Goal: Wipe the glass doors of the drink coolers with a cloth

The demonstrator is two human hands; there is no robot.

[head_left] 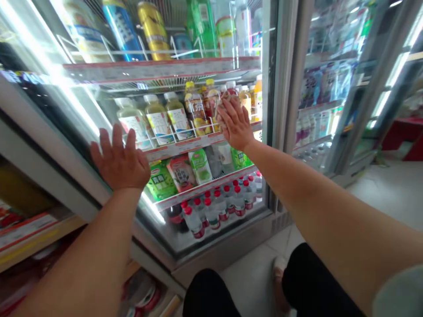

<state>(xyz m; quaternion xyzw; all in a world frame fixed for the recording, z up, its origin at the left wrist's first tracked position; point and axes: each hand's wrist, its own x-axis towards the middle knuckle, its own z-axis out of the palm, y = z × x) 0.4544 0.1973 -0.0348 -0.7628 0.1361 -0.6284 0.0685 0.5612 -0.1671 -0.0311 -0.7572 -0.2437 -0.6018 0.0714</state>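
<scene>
I face an open drinks fridge [211, 253]. My right hand [235, 125] reaches onto the middle shelf [185, 147] and closes its fingers round a red-capped bottle [231, 87] among yellow-capped tea bottles [197, 108]. My left hand [120, 163] is spread flat, fingers apart, holding nothing, at the lit left edge of the fridge by the pale juice bottles [158, 119]. I cannot tell whether it touches the glass.
The top shelf holds tall cans and bottles [153, 28]. Green and red pouches [180, 174] lie below, with red-capped water bottles [218, 209] at the bottom. A second, closed cooler [325, 88] stands at the right. Shelves of goods [23, 224] are at the left. My knees [211, 293] are low in view.
</scene>
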